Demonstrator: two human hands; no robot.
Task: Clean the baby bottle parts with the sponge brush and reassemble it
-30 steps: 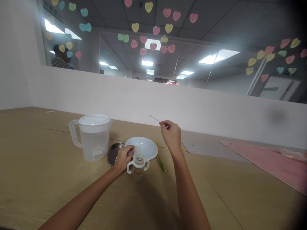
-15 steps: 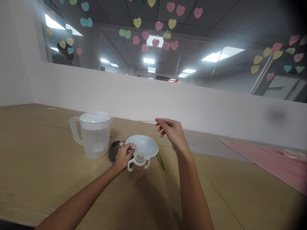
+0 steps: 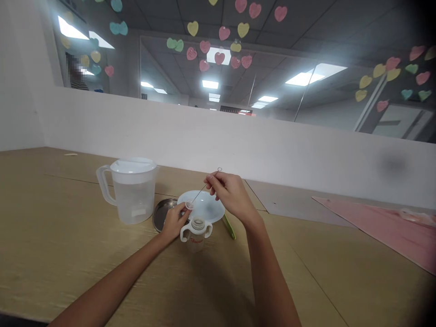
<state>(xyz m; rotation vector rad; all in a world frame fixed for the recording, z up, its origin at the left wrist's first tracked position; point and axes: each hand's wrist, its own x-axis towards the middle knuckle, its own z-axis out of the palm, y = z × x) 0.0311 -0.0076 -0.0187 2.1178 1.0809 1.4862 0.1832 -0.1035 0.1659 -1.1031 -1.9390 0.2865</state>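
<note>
**Far left, bench:** your things stand on a light wooden bench [image 3: 51, 236].

**Pitcher:** a clear plastic pitcher with a white lid [image 3: 132, 193] stands left of everything else, holding clear liquid.

**Dish:** a round stainless steel lid [image 3: 162, 214] lies flat on the bench just right of the pitcher, partly under your left hand.

**Left hand:** your left hand [image 3: 173, 222] is over the steel lid, beside the plate.

**Left fingers:** narrow, pinching a small clear round plastic piece [image 3: 190, 205] at the plate's left edge, held up off the bench.

**Bottle:** a clear bottle with 2 white handles and red lettering [image 3: 196, 236] stands just in front of the plate, its neck open.

**Plate:** a white round plate [image 3: 207, 210] lies behind the bottle, empty of food.

**Right fingers:** narrow, pinching a thin metal wire with a looped end [image 3: 207, 186], its loop up and its lower tip reaching the clear piece.

**Right hand:** your right hand [image 3: 231, 194] is raised above the plate's right side.

**Handle:** a slim green-and-yellow utensil [image 3: 229, 226] lies on the bench right of the plate.

**Far right:** a pink sheet [image 3: 374, 231] lies flat on the bench.
</note>
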